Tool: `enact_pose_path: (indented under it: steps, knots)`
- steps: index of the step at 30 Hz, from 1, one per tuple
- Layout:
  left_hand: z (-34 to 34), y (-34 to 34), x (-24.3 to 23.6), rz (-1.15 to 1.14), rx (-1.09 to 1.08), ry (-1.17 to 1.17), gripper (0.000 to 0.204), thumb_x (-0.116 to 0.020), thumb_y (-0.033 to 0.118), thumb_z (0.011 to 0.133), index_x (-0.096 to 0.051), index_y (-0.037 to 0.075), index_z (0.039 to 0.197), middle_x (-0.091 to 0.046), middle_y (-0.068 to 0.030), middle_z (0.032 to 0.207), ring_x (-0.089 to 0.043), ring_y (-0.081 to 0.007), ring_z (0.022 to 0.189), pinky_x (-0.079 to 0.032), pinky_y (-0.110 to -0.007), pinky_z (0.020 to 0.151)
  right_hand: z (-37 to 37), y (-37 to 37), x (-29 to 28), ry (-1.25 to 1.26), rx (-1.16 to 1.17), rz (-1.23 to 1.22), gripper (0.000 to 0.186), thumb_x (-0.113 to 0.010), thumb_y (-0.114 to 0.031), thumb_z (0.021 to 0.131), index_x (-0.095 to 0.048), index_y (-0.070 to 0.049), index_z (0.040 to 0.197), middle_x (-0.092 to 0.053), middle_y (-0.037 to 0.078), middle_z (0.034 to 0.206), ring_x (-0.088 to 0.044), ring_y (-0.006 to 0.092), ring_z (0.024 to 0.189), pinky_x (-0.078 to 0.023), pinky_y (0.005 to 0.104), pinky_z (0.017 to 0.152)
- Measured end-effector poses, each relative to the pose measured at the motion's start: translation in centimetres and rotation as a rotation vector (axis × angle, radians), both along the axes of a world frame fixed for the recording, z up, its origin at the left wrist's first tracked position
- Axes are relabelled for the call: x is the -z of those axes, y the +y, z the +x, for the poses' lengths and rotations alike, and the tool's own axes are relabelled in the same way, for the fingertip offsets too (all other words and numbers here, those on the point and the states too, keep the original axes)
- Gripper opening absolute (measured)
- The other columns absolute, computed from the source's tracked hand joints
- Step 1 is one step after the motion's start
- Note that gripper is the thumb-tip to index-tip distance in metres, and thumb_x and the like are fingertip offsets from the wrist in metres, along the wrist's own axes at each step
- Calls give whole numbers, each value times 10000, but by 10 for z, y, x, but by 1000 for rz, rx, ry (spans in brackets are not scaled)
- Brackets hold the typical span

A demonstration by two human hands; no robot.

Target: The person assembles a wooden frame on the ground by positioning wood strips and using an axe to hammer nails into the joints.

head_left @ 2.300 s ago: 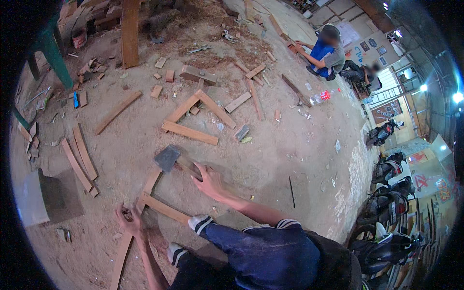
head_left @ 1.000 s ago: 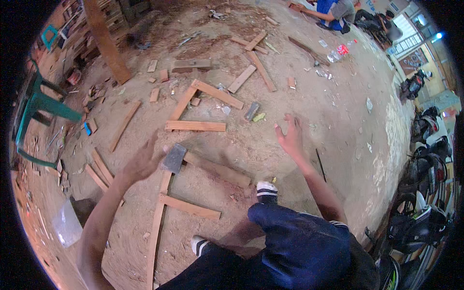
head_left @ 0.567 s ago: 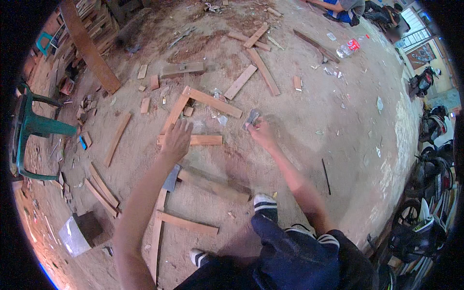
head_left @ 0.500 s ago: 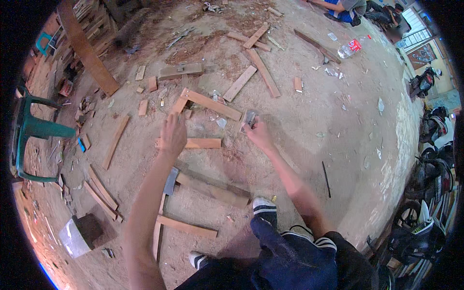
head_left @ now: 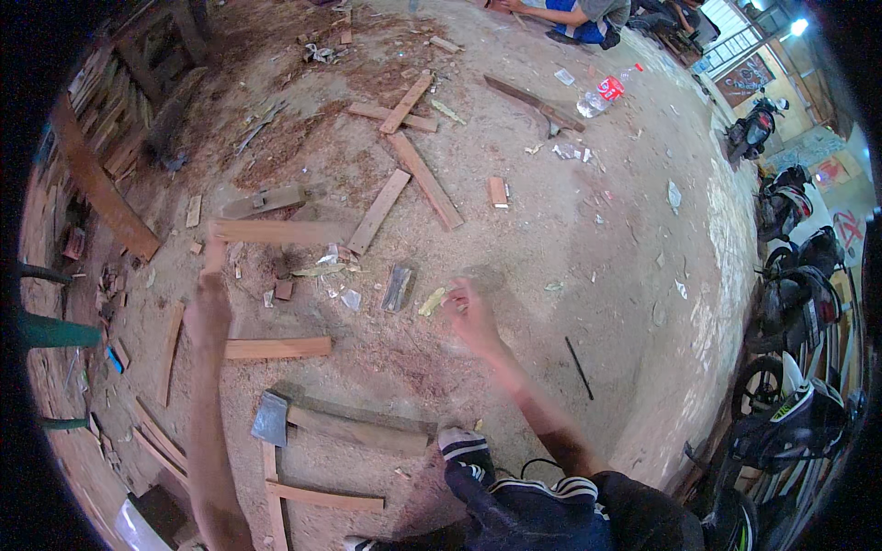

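Note:
My left hand (head_left: 207, 312) is closed round a joined L of two wooden slats (head_left: 280, 230), smeared by motion, at the middle left. A loose slat (head_left: 289, 347) lies beside that hand. My right hand (head_left: 469, 308) is open with loosely bent, blurred fingers, just beside a pale yellow scrap (head_left: 432, 301). A grey block (head_left: 398, 286) lies left of it on the dirty floor. Nearer me, an axe with grey head (head_left: 269, 419) and wooden handle (head_left: 354, 427) rests on slats (head_left: 326, 497).
Slats, offcuts (head_left: 425, 179) and a plastic bottle (head_left: 599, 101) litter the floor beyond. A green chair (head_left: 60, 331) and leaning board (head_left: 106, 188) stand left. Motorbikes (head_left: 781, 404) line the right. A co-worker (head_left: 579, 23) crouches at the back, another person behind.
My left hand has taken hold of the L-shaped slats and shifted them left and away from me. My right hand has let go of the grey block and drawn away right. The view has shifted.

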State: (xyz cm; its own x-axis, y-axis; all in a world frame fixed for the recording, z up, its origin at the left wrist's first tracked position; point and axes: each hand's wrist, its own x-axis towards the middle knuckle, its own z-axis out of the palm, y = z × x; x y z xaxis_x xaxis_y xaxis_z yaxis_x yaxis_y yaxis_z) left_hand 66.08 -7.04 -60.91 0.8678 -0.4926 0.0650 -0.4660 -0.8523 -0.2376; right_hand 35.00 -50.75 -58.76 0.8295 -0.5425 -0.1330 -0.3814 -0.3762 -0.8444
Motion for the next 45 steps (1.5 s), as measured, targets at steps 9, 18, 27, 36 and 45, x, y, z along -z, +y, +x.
enact_pose_path:
  steps: [9,18,27,36,45]
  knots:
    - [21,20,-69,-442,-192,100,731,-664,248,934,-323,-22,1522,-416,-293,1497,-460,-444,1342,-386,-480,1116,29,-5,-37,-272,300,-221,458,-616,-266,973,-525,2,1333,-602,185,1276,-553,308,1216,-407,397,1039]
    - [-133,-308,-88,-1667,-78,786,699,-452,443,1063,-253,5,1569,-375,-204,1569,-361,-311,1451,-270,-408,1207,61,15,-64,-643,558,312,419,-516,-286,1015,-500,9,1312,-524,145,1302,-476,258,1251,-327,399,1112]
    - [-228,-362,-118,-1938,-22,1063,707,-397,453,1077,-236,-49,1548,-428,-280,1503,-410,-348,1420,-307,-463,1185,28,5,-88,-630,574,299,430,-471,-342,1016,-557,-23,1293,-558,110,1314,-506,244,1227,-392,406,1023]
    - [-283,-362,-108,-2152,-21,1316,723,-350,481,1070,-185,-20,1566,-374,-305,1526,-373,-369,1437,-259,-471,1211,0,32,-79,-561,560,309,425,-468,-341,1021,-584,-12,1264,-571,98,1262,-522,206,1207,-422,385,992]
    - [-284,-333,-91,-2206,-61,1211,663,-360,433,1076,-245,-10,1555,-402,-275,1521,-401,-345,1420,-282,-464,1191,2,63,-71,-578,525,447,375,-491,-282,1026,-547,-9,1277,-596,121,1285,-534,202,1202,-430,357,995]
